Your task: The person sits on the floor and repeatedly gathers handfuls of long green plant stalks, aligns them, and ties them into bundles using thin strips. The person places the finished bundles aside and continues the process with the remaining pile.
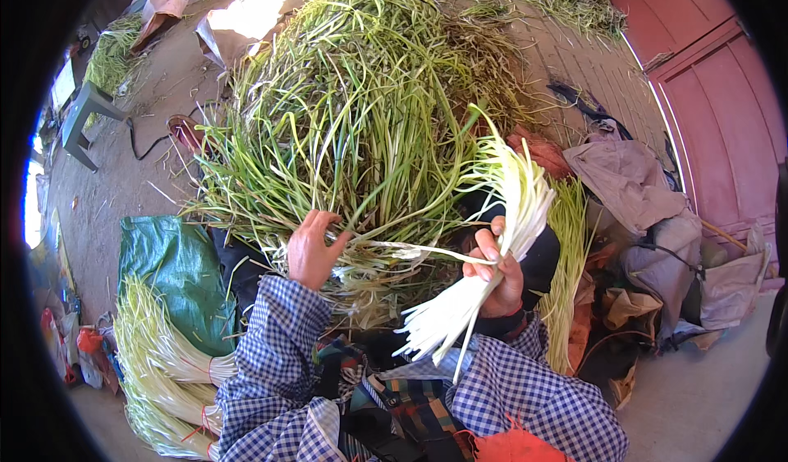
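Observation:
In my right hand [502, 283] is a bundle of long pale vegetable stalks [523, 216], probably blanched garlic chives or young garlic. Its white ends fan out toward my lap, and the yellow-green leaf tips point away from me. One single stalk [431, 249] runs leftward from my right fingers toward my left hand [314, 249]. The left thumb and fingers are bent beside that stalk and a blurred green leaf; whether they pinch either is unclear. Directly in front of me rises a large heap of green stalks [369, 111], with dry, brownish leaves among them.
Bundles of pale stalks tied with red bands [178, 363] lie at left beside a green woven sack [178, 277]. More loose stalks [563, 265] lie at right near crumpled sacks [634, 185]. A grey plastic stool [86, 123] stands far left; a red door [720, 105] is at right.

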`<state>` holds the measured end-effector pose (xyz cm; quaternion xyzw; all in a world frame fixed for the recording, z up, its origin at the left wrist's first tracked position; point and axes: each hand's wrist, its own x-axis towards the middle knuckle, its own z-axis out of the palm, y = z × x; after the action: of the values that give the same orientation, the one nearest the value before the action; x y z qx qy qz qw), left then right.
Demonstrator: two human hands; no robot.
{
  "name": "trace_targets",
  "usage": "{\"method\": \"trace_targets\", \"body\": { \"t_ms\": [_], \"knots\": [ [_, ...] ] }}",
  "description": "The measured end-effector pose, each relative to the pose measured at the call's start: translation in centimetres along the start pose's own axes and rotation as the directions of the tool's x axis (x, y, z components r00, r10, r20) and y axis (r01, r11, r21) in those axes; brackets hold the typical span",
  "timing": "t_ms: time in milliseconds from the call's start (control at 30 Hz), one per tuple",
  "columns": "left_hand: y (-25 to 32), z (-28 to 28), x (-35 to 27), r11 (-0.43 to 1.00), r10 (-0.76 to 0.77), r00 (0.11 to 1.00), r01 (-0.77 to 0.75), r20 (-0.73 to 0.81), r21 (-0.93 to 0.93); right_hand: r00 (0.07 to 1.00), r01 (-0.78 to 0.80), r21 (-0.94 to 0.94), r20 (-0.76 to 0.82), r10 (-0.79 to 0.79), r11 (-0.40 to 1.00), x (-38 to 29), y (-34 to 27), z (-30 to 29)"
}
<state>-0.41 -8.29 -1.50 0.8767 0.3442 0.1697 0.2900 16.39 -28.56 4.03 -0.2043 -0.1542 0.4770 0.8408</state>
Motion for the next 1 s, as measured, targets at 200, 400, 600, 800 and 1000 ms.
{"method": "trace_targets", "body": {
  "t_ms": [200, 400, 600, 800, 1000],
  "knots": [
    [7.5, 0.7, -0.7, 0.822, 0.412, 0.893, -0.449, -0.179, -0.351, 0.987, -0.033, -0.047, -0.156, 0.026, 0.998, 0.9, 1.0, 1.8],
    [8.8, 0.7, -0.7, 0.76, 0.326, 0.942, -0.314, -0.084, -0.569, 0.973, -0.017, -0.107, -0.233, -0.008, 0.994, 0.7, 1.0, 2.0],
    [8.5, 1.6, -2.0, 0.726, 0.105, 0.991, -0.017, 0.086, -0.688, 0.967, -0.156, -0.449, -0.251, 0.043, 0.88, 0.3, 1.9, 1.4],
    [8.6, 1.8, -2.1, 0.596, 0.03, 0.997, 0.042, 0.075, -0.802, 0.952, -0.142, -0.515, -0.305, -0.026, 0.846, 0.1, 2.3, 1.2],
    [9.1, 1.4, -2.5, 0.749, 0.286, 0.958, -0.204, 0.03, -0.631, 0.948, -0.211, -0.446, -0.31, 0.071, 0.87, 0.0, 1.9, 1.1]
  ]
}}
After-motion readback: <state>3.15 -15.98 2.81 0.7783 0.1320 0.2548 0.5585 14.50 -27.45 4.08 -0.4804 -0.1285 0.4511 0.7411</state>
